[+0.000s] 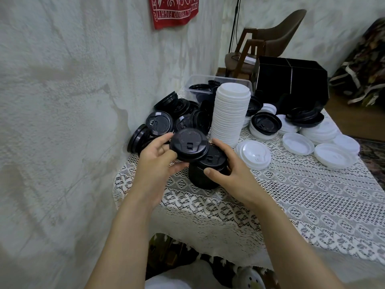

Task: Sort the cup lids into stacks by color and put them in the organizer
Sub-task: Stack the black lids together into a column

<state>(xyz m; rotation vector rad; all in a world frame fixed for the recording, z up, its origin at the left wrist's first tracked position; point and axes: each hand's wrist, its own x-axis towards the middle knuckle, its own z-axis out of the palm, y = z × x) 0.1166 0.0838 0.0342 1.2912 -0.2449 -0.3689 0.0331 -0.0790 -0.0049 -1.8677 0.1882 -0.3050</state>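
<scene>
While loose lids (298, 143) are left around the built white stack (231, 113) and upper-right organizer (291, 80), a black lid (188, 146) is pinched by the left hand (158, 157) over the central black stack (205, 177) gripped by the right hand (228, 165).

both forearms bare, reaching forward from the lower edge and converging. your left hand (156, 161) has its palm turned inward, thumb above and fingers below, pinching a tilted black lid (188, 146) at its rim. your right hand (229, 170) curls round the black stack (201, 180), thumb on its near side. the hands are close together.
</scene>
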